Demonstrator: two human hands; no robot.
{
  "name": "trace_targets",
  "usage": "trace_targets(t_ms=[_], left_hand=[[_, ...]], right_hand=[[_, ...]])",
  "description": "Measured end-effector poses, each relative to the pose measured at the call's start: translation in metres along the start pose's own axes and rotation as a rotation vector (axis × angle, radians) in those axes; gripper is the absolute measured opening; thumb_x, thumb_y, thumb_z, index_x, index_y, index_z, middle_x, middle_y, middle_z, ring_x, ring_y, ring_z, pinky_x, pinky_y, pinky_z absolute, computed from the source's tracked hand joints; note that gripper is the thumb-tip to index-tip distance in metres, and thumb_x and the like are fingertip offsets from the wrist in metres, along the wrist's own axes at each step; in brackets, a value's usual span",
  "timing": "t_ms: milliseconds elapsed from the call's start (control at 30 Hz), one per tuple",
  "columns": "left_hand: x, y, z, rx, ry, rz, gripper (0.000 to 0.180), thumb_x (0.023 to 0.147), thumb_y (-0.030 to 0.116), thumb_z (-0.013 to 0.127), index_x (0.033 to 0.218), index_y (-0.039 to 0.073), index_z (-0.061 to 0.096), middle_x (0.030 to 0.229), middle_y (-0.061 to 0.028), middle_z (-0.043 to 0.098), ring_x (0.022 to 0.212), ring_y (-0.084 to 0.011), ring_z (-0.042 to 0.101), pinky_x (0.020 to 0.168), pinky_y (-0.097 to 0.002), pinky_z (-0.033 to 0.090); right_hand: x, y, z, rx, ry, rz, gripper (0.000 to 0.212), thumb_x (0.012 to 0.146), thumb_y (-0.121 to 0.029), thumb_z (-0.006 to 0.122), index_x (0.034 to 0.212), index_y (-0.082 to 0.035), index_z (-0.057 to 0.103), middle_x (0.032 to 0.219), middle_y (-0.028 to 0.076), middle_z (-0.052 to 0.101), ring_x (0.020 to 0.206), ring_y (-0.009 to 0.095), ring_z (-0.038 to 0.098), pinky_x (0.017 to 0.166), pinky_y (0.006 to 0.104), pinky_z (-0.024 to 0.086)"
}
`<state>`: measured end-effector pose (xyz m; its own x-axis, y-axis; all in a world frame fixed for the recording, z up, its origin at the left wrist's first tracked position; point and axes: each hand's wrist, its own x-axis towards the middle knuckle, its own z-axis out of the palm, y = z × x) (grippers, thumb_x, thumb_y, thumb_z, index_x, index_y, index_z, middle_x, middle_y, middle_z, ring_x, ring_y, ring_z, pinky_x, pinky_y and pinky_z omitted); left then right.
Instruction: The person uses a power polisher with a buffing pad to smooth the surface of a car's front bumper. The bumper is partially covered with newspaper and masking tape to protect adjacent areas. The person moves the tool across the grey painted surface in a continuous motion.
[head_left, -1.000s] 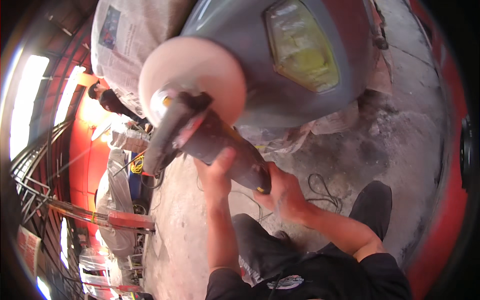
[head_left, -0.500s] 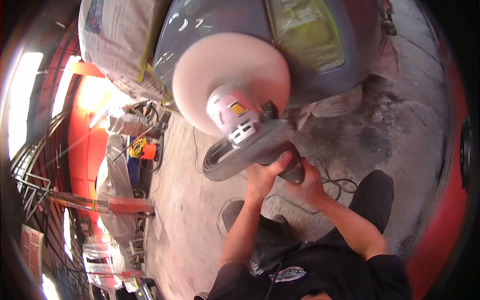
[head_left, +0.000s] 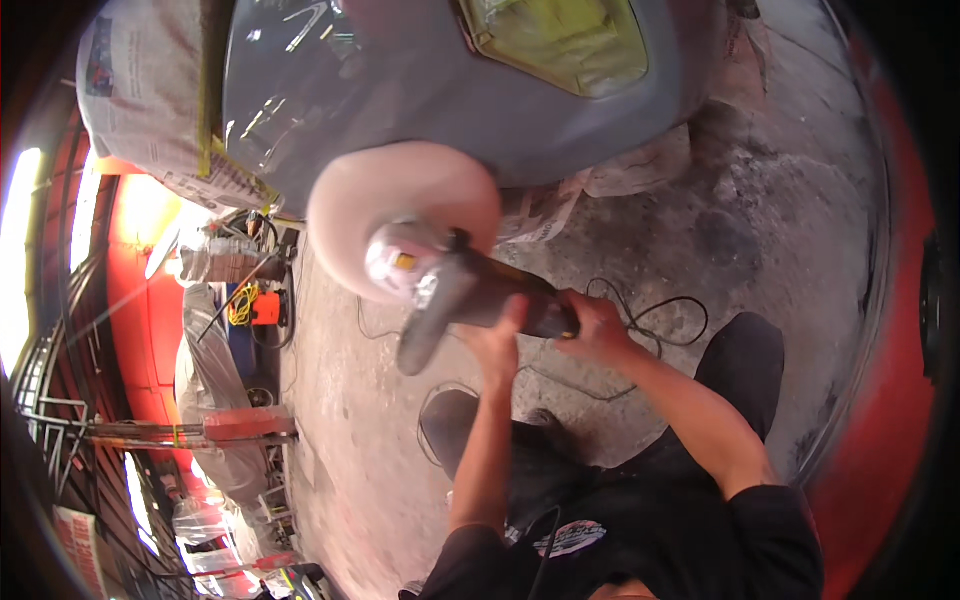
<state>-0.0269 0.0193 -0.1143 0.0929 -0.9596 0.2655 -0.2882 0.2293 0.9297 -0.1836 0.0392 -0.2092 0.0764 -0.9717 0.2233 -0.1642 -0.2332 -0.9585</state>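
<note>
Both my hands are wrapped round an electric polisher (head_left: pixel 480 290) with a dark body and a silver head. My left hand (head_left: pixel 494 345) grips it near the black loop handle, thumb over the body. My right hand (head_left: pixel 598 332) is closed round its rear end. The large round pale buffing pad (head_left: pixel 345 205) is smeared as if spinning. Its far edge overlaps the lower edge of a glossy grey car panel (head_left: pixel 400 100); I cannot tell whether they touch.
Yellowish masking (head_left: pixel 560 45) covers an opening in the panel, and printed paper (head_left: pixel 150 90) covers the area left of it. A black cord (head_left: pixel 690 330) loops over the grey floor (head_left: pixel 350 470) near my right knee. An orange item with yellow cord (head_left: pixel 262 308) stands at left.
The polisher has shifted left, and its body now lies more sideways. The pad appears lower against the panel, more of which shows. Both hands keep their hold, and the view has shifted.
</note>
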Motion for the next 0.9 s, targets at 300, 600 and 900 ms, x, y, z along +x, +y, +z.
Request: trace_targets(t_ms=[300, 600, 900], left_hand=[[-0.036, 0.067, 0.057, -0.113, -0.324, -0.403, 0.040, 0.082, 0.022, 0.085, 0.113, 0.002, 0.070, 0.108, -0.0053, 0.072, 0.102, -0.0148, 0.066, 0.090, -0.0330, 0.053], [-0.040, 0.063, 0.069, -0.137, -0.490, -0.481, 0.041, 0.081, 0.026, 0.085, 0.109, 0.001, 0.069, 0.098, -0.0047, 0.072, 0.090, -0.0143, 0.067, 0.080, -0.0349, 0.056], [-0.015, 0.011, -0.008, -0.350, 0.078, -0.180, 0.061, 0.076, 0.037, 0.085, 0.117, 0.001, 0.059, 0.100, -0.0062, 0.064, 0.090, -0.0184, 0.062, 0.081, -0.0331, 0.051]], right_hand=[[-0.076, -0.021, -0.032, 0.143, 0.120, 0.337, 0.056, 0.070, -0.026, 0.088, 0.115, -0.005, 0.061, 0.098, 0.019, 0.072, 0.094, 0.039, 0.071, 0.078, 0.0427, 0.056], [-0.106, -0.022, -0.047, -0.048, 0.212, 0.245, 0.053, 0.071, -0.012, 0.083, 0.118, -0.003, 0.059, 0.095, 0.018, 0.071, 0.089, 0.040, 0.071, 0.076, 0.0434, 0.057], [-0.033, -0.065, -0.020, -0.127, -0.009, 0.093, 0.049, 0.078, -0.020, 0.082, 0.122, -0.006, 0.063, 0.102, 0.019, 0.072, 0.095, 0.040, 0.071, 0.081, 0.0437, 0.057]])
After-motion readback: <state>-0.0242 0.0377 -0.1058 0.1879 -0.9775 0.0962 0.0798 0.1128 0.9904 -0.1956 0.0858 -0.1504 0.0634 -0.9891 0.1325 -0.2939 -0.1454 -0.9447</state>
